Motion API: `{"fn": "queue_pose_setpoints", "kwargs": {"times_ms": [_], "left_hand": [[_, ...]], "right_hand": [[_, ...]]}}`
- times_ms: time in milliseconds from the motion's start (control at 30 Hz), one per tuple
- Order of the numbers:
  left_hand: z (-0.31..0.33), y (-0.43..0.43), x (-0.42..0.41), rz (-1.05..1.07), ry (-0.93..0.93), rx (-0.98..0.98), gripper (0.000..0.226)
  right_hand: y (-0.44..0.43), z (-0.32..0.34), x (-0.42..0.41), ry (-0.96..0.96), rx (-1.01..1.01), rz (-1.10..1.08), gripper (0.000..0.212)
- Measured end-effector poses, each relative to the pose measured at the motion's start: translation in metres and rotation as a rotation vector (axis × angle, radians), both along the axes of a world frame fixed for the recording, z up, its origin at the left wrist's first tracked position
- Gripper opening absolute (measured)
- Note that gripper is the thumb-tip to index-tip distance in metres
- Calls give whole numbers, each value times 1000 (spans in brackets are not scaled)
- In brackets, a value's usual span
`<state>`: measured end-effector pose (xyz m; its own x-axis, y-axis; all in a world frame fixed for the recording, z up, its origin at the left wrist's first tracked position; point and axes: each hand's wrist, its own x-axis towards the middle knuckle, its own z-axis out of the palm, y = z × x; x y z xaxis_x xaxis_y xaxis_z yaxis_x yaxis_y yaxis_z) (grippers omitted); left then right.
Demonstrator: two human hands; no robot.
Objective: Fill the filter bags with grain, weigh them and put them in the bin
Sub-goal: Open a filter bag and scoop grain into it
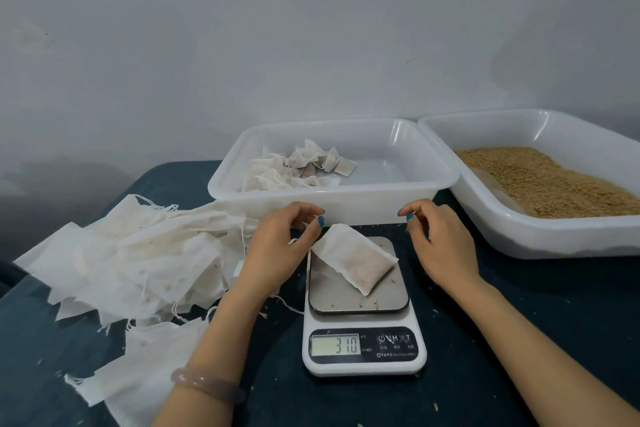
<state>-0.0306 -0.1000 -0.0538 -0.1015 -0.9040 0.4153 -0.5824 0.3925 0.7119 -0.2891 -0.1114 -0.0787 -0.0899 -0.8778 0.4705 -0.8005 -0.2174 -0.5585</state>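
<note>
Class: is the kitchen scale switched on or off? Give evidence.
On. The kitchen scale has 31.0 on its display, with a filled filter bag lying on its platform.
</note>
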Motion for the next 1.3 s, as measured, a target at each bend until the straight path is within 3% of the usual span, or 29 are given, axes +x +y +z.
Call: {"fn": "queue_pose_setpoints", "kwargs": {"times_ms": [167, 300, 567, 967, 1133, 1300], "left_hand": [[1, 1, 0, 45, -15, -10, 22], [0, -2, 1, 46, -73, -16, 9], [-1, 8, -15, 4, -334, -79, 28], [14, 34, -42, -162, -134, 75, 14], [20, 47, -22, -176, -250, 68, 11], [39, 55, 19, -54, -421, 87, 13]], "right_hand": [[1, -1, -1, 5, 4, 4, 16], [0, -2, -2, 8, 16, 7, 16], [-1, -3, -1, 9, 10, 31, 17], [-3, -5, -3, 14, 16, 21, 16], [-3, -5, -4, 2, 21, 21, 18], [-4, -6, -3, -4, 24, 26, 18]]}}
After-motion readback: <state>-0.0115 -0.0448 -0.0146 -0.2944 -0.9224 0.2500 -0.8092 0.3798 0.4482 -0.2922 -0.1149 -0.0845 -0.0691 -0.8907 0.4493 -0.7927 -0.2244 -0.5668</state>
